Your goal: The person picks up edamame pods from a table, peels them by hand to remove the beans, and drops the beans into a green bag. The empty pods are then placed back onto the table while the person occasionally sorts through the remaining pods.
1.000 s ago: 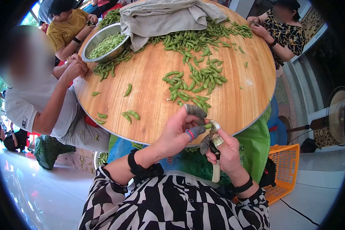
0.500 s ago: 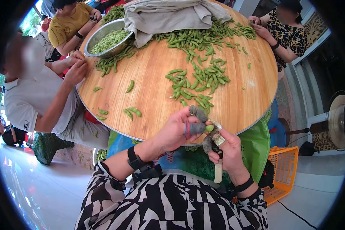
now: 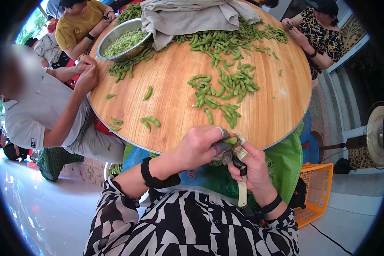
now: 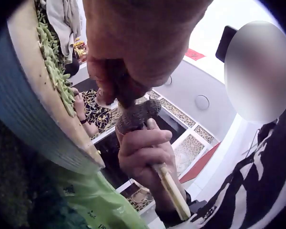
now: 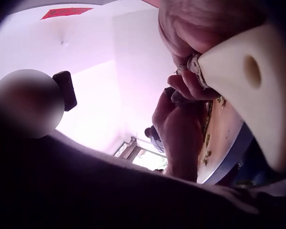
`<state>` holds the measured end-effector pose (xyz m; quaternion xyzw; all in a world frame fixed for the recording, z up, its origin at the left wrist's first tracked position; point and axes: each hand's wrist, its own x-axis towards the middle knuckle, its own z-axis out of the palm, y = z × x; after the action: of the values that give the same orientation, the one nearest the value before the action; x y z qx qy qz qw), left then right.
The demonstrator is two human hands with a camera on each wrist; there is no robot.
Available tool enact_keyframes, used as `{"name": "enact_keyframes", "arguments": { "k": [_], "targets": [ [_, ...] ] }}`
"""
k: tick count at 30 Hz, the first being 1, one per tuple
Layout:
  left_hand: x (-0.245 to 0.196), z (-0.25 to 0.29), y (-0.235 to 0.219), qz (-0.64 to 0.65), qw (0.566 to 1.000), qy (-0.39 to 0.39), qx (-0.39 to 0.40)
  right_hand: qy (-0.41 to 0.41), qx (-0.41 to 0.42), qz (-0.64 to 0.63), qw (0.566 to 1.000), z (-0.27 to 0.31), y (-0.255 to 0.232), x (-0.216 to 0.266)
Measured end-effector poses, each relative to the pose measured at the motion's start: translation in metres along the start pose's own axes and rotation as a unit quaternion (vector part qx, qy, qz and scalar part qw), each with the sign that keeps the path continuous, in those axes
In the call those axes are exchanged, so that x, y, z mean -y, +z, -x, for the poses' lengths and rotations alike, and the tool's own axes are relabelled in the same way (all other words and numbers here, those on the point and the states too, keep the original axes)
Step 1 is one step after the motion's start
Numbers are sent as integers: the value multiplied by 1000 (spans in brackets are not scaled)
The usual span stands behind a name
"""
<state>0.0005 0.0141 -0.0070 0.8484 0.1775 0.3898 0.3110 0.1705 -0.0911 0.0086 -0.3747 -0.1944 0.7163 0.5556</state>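
In the head view my left hand point(image 3: 200, 147), with grey coverings on its fingers, pinches a green pod point(image 3: 231, 140) just past the table's near edge. My right hand point(image 3: 252, 166) grips a knife by its pale handle point(image 3: 242, 194), which points down toward the lap; its wrapped fingertips meet the left ones at the pod. The blade cannot be made out. A spread of green pods point(image 3: 226, 87) lies on the round wooden table point(image 3: 170, 102) beyond the hands. In the right wrist view the pale handle point(image 5: 248, 71) looms close, with my left hand point(image 5: 181, 129) behind it.
A metal colander point(image 3: 126, 53) of shelled beans stands at the back left, beside a grey cloth point(image 3: 192, 19) over more pods. Several people sit around the table. Green plastic point(image 3: 281, 166) hangs below the near edge, an orange crate point(image 3: 318, 192) at right.
The left hand has turned so that its back faces up more, its fingers now folded closer round the pod. The right hand keeps its grip. The view has shifted slightly.
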Motion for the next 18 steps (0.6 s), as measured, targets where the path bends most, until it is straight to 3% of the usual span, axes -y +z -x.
{"name": "enact_keyframes", "arguments": {
  "k": [6,8,9,10,11,12,14,15,17,18],
  "targets": [
    [-4,-1,0,85,994,-74,7,-49,-12,67,996,2,3,2],
    [0,1,7,253,951,-179,-15,-59,-21,83,995,4,5,5],
    [0,1,5,253,951,-179,-16,-74,-28,151,985,5,7,7],
    [0,-1,0,362,883,-299,25,-89,-35,218,971,5,8,8],
    [0,-2,-3,459,786,-410,65,-89,-34,218,971,5,7,9],
    [-2,-3,-3,459,786,-409,64,-94,-40,236,967,5,5,9],
    [-6,-4,-1,561,698,-442,52,-98,-46,252,962,5,5,12],
    [-6,-3,-1,561,698,-443,53,-121,-59,275,952,4,7,15],
    [-6,-1,0,618,640,-452,63,-173,-82,309,932,-2,11,17],
    [-6,-1,1,617,641,-452,63,-173,-82,309,932,-4,10,18]
  ]
}}
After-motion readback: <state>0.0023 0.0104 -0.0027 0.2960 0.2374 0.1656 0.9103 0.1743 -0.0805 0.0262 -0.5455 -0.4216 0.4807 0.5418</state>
